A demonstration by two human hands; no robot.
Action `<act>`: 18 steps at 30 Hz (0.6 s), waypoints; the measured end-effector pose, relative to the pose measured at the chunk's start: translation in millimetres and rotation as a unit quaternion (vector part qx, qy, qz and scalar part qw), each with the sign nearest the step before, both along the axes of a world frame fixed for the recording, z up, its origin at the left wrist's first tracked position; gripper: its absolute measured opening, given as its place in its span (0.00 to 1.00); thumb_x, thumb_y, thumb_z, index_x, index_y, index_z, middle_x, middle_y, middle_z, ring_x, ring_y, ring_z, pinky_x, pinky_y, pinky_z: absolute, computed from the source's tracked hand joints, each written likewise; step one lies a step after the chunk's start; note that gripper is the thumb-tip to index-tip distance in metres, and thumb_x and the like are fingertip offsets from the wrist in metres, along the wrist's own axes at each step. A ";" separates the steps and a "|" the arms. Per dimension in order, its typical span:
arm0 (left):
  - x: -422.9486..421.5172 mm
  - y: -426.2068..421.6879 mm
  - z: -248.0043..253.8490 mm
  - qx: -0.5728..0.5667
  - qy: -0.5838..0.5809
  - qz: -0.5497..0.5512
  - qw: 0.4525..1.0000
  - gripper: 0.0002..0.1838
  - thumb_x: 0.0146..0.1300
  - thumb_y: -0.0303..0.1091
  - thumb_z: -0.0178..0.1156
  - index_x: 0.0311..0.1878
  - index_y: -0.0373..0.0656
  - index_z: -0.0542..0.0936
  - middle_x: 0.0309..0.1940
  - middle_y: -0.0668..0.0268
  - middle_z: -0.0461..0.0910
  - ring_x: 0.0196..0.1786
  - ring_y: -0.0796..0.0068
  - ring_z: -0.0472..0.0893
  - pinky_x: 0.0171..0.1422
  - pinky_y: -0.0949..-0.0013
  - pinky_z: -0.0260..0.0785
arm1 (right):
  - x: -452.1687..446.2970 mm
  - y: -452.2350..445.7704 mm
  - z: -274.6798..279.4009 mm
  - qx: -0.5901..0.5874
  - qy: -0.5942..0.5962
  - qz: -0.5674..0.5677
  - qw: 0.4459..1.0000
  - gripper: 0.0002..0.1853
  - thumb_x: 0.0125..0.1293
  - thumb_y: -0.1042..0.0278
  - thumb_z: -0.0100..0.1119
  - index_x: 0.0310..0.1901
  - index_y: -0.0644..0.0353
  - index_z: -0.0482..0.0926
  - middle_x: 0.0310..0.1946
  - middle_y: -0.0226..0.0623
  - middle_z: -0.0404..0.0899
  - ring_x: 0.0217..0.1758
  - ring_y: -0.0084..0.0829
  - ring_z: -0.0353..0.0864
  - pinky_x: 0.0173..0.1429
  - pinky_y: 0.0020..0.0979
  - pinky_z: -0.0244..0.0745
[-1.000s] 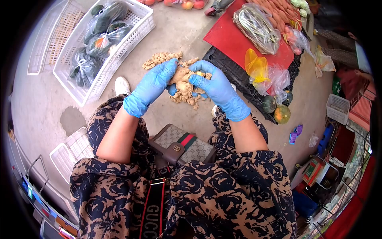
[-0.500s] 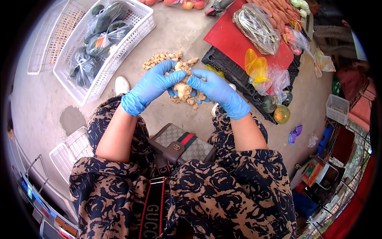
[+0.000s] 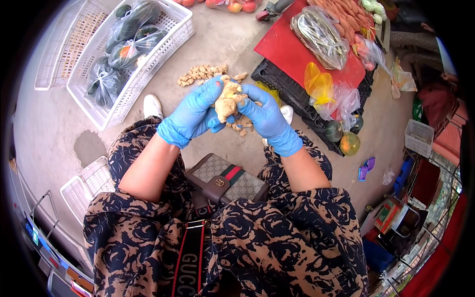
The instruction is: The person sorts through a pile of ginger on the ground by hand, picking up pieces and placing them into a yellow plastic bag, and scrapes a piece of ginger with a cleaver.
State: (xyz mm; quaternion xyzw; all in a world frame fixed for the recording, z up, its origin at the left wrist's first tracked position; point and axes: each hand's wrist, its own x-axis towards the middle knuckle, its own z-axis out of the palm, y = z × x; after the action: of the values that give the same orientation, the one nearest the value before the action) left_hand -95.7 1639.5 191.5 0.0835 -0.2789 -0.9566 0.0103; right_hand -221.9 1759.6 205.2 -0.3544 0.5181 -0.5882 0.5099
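A knobbly piece of ginger root [image 3: 226, 105] is held up between both hands, above the floor. My left hand [image 3: 199, 106], in a blue glove, closes round its left side. From the right, my right hand [image 3: 267, 116], gloved the same way, grips the ginger with thumb and fingers; some fingertips are hidden behind it. Beyond and beneath the hands, more ginger [image 3: 202, 73] lies in a loose heap on the concrete, partly covered by the gloves.
At the left, a white crate [image 3: 174, 34] holds bagged dark green squashes. A red board [image 3: 282, 47] on a black crate [image 3: 282, 81] carries bundled stalks and carrot-like roots at the right. A patterned handbag [image 3: 225, 180] rests between the knees. Pumpkins [image 3: 350, 142] sit by the black crate.
Both hands have turned the ginger, showing a different side of it. The left hand has shifted slightly right and its wrist has rotated; the heap behind looks the same.
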 end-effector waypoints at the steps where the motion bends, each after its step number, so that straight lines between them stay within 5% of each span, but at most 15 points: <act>1: 0.3 1.3 -0.2 0.013 -0.007 0.007 1.000 0.22 0.61 0.51 0.47 0.47 0.42 0.68 0.30 0.66 0.75 0.24 0.83 0.75 0.20 0.85 0.66 | -0.5 -0.1 -0.7 -0.018 0.035 -0.001 0.999 0.14 0.61 0.62 0.52 0.43 0.64 0.72 0.33 0.28 0.73 0.37 0.15 0.69 0.42 0.19 0.67; 6: -3.2 6.9 3.9 0.045 0.019 0.048 0.998 0.24 0.61 0.53 0.44 0.50 0.41 0.66 0.29 0.66 0.76 0.23 0.79 0.75 0.21 0.81 0.67 | 6.6 -3.9 -3.5 -0.142 0.227 -0.099 0.958 0.13 0.61 0.60 0.51 0.37 0.63 0.72 0.29 0.32 0.71 0.31 0.18 0.70 0.34 0.20 0.68; 9: -4.6 -3.8 -9.4 0.081 0.118 0.071 0.987 0.23 0.62 0.51 0.44 0.51 0.42 0.65 0.34 0.65 0.75 0.31 0.76 0.77 0.32 0.75 0.71 | -5.5 -3.7 6.3 -0.152 -0.156 -0.162 0.962 0.14 0.62 0.57 0.49 0.33 0.61 0.70 0.26 0.33 0.70 0.26 0.22 0.69 0.25 0.23 0.66; 12: -6.2 -4.5 2.2 -0.073 0.023 0.201 0.977 0.21 0.62 0.48 0.45 0.51 0.43 0.65 0.40 0.65 0.72 0.40 0.74 0.75 0.41 0.70 0.71 | -37.0 -2.4 0.0 -0.188 -0.315 -0.029 0.930 0.20 0.60 0.47 0.47 0.34 0.60 0.68 0.28 0.36 0.69 0.21 0.27 0.68 0.20 0.23 0.63; 18: -5.8 -12.1 11.4 -0.164 -0.057 0.205 0.963 0.17 0.62 0.42 0.49 0.50 0.42 0.65 0.42 0.65 0.72 0.45 0.73 0.74 0.43 0.70 0.71 | -30.5 1.4 14.2 -0.108 -0.255 -0.030 0.960 0.22 0.55 0.51 0.52 0.40 0.65 0.69 0.36 0.45 0.75 0.30 0.32 0.77 0.27 0.24 0.74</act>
State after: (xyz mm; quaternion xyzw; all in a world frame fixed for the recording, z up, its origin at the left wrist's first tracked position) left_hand -101.5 1627.4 203.0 0.1902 -0.4090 -0.8689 0.2039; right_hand -252.4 1761.0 219.4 -0.2293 0.3149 -0.7266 0.5660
